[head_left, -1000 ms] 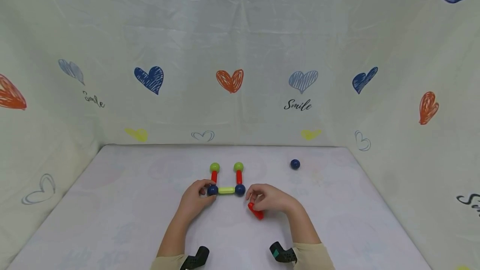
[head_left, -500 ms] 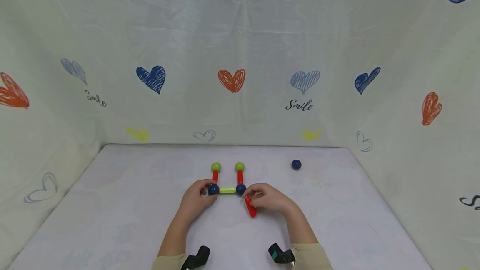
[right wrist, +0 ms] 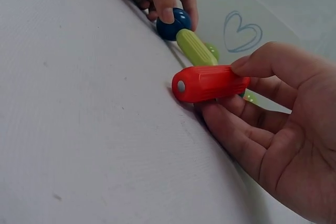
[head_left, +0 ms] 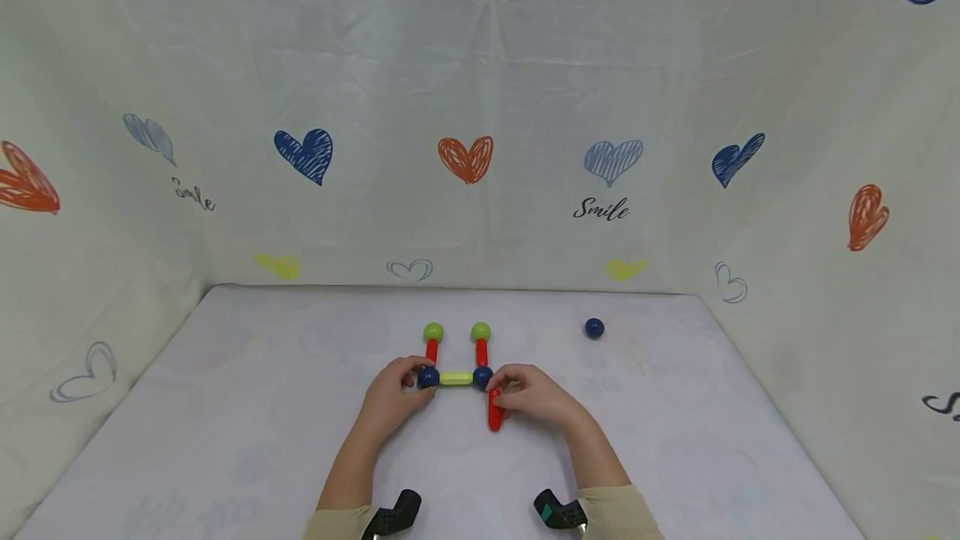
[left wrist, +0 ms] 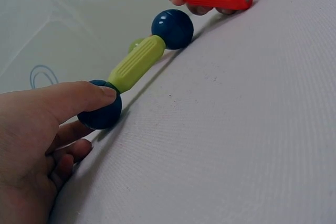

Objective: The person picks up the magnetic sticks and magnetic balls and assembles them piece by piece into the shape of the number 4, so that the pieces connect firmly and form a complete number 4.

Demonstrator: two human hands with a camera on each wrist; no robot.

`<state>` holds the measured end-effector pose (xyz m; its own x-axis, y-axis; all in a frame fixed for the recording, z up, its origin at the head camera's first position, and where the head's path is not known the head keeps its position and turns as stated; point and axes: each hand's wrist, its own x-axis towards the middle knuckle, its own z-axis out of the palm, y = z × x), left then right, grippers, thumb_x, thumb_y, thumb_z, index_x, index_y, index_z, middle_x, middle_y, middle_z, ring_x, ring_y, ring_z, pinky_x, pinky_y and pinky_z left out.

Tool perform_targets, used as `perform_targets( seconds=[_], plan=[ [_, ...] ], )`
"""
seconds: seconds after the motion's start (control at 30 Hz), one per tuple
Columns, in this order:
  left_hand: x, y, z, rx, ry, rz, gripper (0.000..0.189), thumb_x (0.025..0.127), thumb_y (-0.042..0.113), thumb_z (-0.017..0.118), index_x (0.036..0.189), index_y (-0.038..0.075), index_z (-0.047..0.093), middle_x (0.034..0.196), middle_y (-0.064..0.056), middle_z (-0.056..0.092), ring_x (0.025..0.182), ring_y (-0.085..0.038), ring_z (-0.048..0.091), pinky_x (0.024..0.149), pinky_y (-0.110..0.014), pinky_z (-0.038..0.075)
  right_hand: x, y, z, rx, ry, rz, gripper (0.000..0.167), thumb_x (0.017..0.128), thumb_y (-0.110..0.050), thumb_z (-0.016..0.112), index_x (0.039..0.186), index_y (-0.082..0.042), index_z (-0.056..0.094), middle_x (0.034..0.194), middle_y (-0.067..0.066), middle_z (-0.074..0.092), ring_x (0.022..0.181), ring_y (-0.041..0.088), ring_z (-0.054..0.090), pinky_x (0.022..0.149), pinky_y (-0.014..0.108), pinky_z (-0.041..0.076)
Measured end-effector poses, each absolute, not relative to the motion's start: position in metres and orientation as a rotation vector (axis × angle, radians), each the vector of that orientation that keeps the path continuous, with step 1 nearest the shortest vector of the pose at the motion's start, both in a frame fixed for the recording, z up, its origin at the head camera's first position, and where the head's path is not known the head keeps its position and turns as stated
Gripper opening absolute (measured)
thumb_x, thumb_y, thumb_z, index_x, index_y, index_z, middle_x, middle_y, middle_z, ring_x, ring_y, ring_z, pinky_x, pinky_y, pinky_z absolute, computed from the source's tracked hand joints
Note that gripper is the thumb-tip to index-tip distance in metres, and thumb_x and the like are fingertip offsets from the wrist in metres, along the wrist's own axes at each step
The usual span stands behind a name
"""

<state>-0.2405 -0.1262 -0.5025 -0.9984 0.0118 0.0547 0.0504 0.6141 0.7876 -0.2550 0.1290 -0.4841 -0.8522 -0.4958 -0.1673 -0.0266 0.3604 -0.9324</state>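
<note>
My left hand grips the left dark blue ball between thumb and fingers. A yellow-green ribbed rod joins it to the right dark blue ball. From each blue ball a red rod runs away to a lime green ball. My right hand pinches a loose red magnetic rod, which has a silvery metal tip. That rod points toward the front edge, its far end close by the right blue ball. In the right wrist view the rod and fingers mostly hide that ball.
A separate dark blue ball lies at the back right of the white-covered table. Behind the table hangs a pale curtain printed with hearts. Each wrist wears a black camera mount.
My right hand has shifted left toward the right blue ball, and its red rod has swung from slanted to nearly straight front-to-back. The left hand keeps its grip on the left ball.
</note>
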Motion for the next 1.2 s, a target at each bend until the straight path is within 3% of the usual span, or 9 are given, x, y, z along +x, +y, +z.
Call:
perform_targets(
  seconds=[1.2],
  plan=[
    [-0.24, -0.128, -0.502, -0.081, -2.783, -1.363, 0.036, 0.08, 0.011, 0.079, 0.114, 0.013, 0.068, 0.1, -0.001, 0.059, 0.085, -0.018, 0.049, 0.072, -0.033, 0.042, -0.24, 0.096, -0.472, -0.213, 2.528, -1.394, 0.013, 0.082, -0.005, 0.073, 0.089, -0.004, 0.062, 0.073, 0.004, 0.056, 0.057, 0.015, 0.056, 0.057, 0.029, 0.049]
  ],
)
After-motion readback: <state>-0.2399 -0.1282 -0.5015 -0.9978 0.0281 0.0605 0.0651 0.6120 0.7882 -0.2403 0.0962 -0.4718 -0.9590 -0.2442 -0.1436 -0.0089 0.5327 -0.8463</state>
